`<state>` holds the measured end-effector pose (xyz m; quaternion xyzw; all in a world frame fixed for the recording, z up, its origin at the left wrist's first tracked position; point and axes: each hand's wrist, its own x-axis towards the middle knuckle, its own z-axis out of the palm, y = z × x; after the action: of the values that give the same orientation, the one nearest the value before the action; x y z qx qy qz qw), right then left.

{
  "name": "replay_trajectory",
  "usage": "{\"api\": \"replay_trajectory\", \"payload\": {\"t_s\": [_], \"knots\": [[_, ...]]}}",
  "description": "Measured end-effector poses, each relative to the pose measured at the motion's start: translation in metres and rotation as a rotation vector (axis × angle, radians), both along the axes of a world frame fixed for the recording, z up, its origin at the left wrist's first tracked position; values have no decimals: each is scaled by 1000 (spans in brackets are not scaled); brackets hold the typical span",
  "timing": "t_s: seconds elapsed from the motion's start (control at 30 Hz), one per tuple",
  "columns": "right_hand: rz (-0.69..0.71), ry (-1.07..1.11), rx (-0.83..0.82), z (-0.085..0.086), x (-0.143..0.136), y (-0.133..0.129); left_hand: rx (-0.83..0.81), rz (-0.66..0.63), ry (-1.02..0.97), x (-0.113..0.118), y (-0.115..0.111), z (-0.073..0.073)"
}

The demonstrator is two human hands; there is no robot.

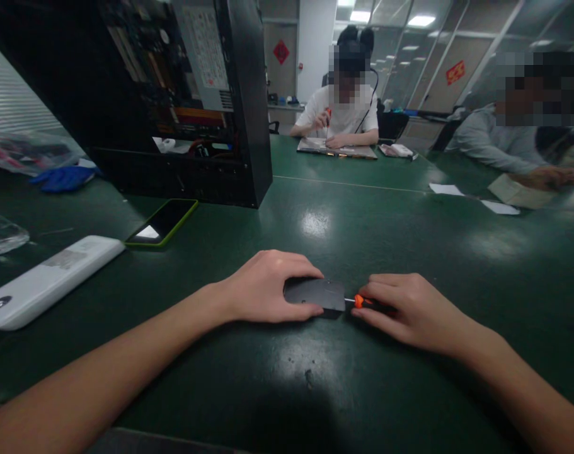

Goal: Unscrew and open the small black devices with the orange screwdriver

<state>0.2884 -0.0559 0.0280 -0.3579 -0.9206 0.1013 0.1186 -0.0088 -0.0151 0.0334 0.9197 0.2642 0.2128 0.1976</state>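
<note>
In the middle of the green table lies a flat dark-grey box with small screw-like dots on its top. My left hand is closed around its left end, thumb on the near edge and fingers on the far one. My right hand grips a screwdriver with an orange and black handle. The screwdriver lies nearly level, and its thin metal shaft points left at the box's right end. Whether the tip sits in a screw there is too small to tell.
An opened black computer case stands at the back left. Near it are a phone in a green case, a long white device and a blue glove. Across the green table two people sit, one holding a screwdriver over a flat panel.
</note>
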Motion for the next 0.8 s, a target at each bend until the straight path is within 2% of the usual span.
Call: {"api": "replay_trajectory", "payload": {"t_s": [0.43,0.67,0.8], "knots": [[7,50,26,-5,7,2,7,1,-99,1,-2,-11],[-202,12,-102,0,56,24,1,45,-151,4,-4,-10],[-312,-85,-111,-1,66,30,45,68,-122,3,-5,-9]]}}
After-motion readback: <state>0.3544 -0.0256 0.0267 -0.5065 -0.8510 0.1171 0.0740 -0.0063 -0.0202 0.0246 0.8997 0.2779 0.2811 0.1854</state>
